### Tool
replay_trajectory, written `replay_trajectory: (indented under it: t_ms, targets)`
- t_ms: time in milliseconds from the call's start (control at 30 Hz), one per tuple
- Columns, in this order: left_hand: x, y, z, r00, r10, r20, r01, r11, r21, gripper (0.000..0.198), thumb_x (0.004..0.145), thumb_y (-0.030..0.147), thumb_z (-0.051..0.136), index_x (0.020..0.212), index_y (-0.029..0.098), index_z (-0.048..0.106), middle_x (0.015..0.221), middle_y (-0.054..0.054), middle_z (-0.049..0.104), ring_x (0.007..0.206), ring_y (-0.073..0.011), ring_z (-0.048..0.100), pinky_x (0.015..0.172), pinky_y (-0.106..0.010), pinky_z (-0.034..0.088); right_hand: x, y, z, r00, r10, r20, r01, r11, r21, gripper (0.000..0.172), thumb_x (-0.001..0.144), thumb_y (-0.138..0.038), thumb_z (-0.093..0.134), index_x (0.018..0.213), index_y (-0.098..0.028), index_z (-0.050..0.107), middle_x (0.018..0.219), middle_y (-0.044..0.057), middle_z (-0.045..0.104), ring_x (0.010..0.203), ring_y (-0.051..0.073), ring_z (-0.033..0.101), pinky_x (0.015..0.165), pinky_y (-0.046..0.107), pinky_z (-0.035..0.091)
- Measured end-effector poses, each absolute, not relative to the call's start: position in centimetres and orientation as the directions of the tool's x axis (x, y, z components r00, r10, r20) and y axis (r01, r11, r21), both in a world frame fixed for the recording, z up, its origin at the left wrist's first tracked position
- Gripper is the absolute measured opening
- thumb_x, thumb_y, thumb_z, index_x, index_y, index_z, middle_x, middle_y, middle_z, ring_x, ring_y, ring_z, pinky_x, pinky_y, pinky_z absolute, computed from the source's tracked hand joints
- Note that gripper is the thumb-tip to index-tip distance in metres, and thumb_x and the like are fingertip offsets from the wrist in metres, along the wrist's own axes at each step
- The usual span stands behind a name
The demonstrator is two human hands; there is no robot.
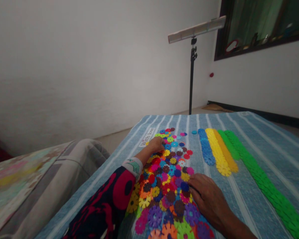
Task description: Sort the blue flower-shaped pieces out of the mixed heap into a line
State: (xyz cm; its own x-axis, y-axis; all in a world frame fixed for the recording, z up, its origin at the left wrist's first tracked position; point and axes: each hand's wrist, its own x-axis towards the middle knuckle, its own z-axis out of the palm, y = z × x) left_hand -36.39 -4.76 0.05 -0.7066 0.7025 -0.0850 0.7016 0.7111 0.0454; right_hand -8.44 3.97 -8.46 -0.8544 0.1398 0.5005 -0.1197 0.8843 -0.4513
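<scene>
On the blue-and-white striped cloth | heap of multicoloured, notched round plastic discs, spread between my hands | my left hand, curled down at its far part; can't tell if grasping | my right hand, against its right edge; grip hidden, can't tell | rightward, blue, yellow, orange and green disc rows

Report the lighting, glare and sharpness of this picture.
Head view: dim, soft light, no harsh glare on the flower-shaped discs. Head view: "With love" lettering is legible; the window looks dark, its details indistinct.
</scene>
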Motion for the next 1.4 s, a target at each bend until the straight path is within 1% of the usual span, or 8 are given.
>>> replay_trajectory:
  t_ms: [233, 367, 500, 700, 867, 967, 1167, 1400]
  targets:
    - [-35.9, -4.5, 0.4, -0.696, 0.714, -0.082, 0.717, 0.696, -0.026, 0.029, 0.060, 0.018, 0.063, 0.086, 0.016, 0.075, 0.079, -0.005, 0.072, 0.077, -0.0212, 0.064, 0.063, -0.024, 0.044, -8.5, 4.0, -8.4, -0.850, 0.146, 0.506, -0.120, 0.882, -0.456, 0.022, 0.090, -0.012, 0.045, 0.094, -0.020, 0.064, 0.098, 0.008, 0.066, 0.094, 0.024, 0.059, 0.086, 0.042, 0.046]
    - [-35.9, -4.5, 0.5, -0.691, 0.719, -0.072, 0.722, 0.690, -0.049, 0.026, 0.060, 0.019, 0.063, 0.082, 0.015, 0.075, 0.079, -0.007, 0.072, 0.075, -0.0216, 0.064, 0.063, -0.025, 0.044, -8.5, 4.0, -8.5, -0.849, 0.140, 0.509, -0.119, 0.889, -0.442, 0.022, 0.090, -0.012, 0.045, 0.095, -0.021, 0.064, 0.099, 0.008, 0.066, 0.096, 0.024, 0.059, 0.086, 0.041, 0.046]
    - [-36.1, -4.7, 0.6, -0.705, 0.707, -0.059, 0.709, 0.702, -0.060, 0.026, 0.061, 0.018, 0.064, 0.085, 0.015, 0.075, 0.081, -0.006, 0.072, 0.074, -0.0202, 0.064, 0.061, -0.024, 0.044, -8.4, 4.0, -8.6, -0.850, 0.145, 0.507, -0.108, 0.893, -0.437, 0.022, 0.090, -0.012, 0.046, 0.095, -0.021, 0.065, 0.099, 0.007, 0.066, 0.095, 0.023, 0.059, 0.085, 0.039, 0.046]
    - [-36.4, -4.9, 0.8, -0.713, 0.700, -0.035, 0.701, 0.710, -0.072, 0.020, 0.066, 0.023, 0.064, 0.082, 0.017, 0.074, 0.079, -0.004, 0.071, 0.074, -0.0184, 0.063, 0.060, -0.023, 0.042, -8.5, 4.2, -8.5, -0.873, 0.132, 0.469, -0.107, 0.887, -0.449, 0.021, 0.090, -0.013, 0.047, 0.096, -0.022, 0.065, 0.097, 0.006, 0.066, 0.094, 0.022, 0.059, 0.086, 0.039, 0.046]
    - [-36.8, -5.0, 1.1, -0.746, 0.666, -0.007, 0.664, 0.743, -0.080, 0.024, 0.066, 0.021, 0.065, 0.087, 0.018, 0.075, 0.083, -0.004, 0.073, 0.078, -0.0187, 0.064, 0.063, -0.023, 0.042, -8.5, 4.1, -8.5, -0.873, 0.140, 0.468, -0.100, 0.886, -0.453, 0.022, 0.089, -0.011, 0.046, 0.096, -0.022, 0.065, 0.098, 0.007, 0.066, 0.094, 0.022, 0.059, 0.086, 0.040, 0.045]
    - [-37.3, -5.1, 1.7, -0.765, 0.644, 0.001, 0.642, 0.763, -0.080, 0.026, 0.066, 0.024, 0.066, 0.089, 0.019, 0.076, 0.085, -0.004, 0.074, 0.080, -0.0188, 0.065, 0.065, -0.022, 0.043, -8.5, 4.0, -8.4, -0.861, 0.141, 0.489, -0.105, 0.890, -0.443, 0.023, 0.089, -0.012, 0.046, 0.096, -0.022, 0.065, 0.097, 0.006, 0.066, 0.093, 0.022, 0.059, 0.086, 0.038, 0.045]
    - [-39.0, -6.0, 3.1, -0.788, 0.615, 0.027, 0.612, 0.787, -0.072, 0.028, 0.068, 0.025, 0.065, 0.093, 0.021, 0.077, 0.092, -0.004, 0.075, 0.092, -0.0203, 0.065, 0.074, -0.021, 0.045, -8.4, 4.0, -8.2, -0.861, 0.136, 0.490, -0.106, 0.895, -0.434, 0.023, 0.091, -0.012, 0.044, 0.096, -0.021, 0.065, 0.098, 0.007, 0.066, 0.093, 0.022, 0.059, 0.086, 0.039, 0.045]
    - [-39.6, -6.6, 2.3, -0.801, 0.599, 0.007, 0.596, 0.799, -0.080, 0.029, 0.067, 0.023, 0.067, 0.093, 0.023, 0.077, 0.093, -0.002, 0.075, 0.092, -0.0189, 0.066, 0.073, -0.019, 0.046, -8.4, 4.0, -8.5, -0.847, 0.137, 0.513, -0.111, 0.899, -0.424, 0.022, 0.090, -0.012, 0.046, 0.094, -0.022, 0.065, 0.099, 0.007, 0.067, 0.094, 0.022, 0.060, 0.085, 0.039, 0.046]
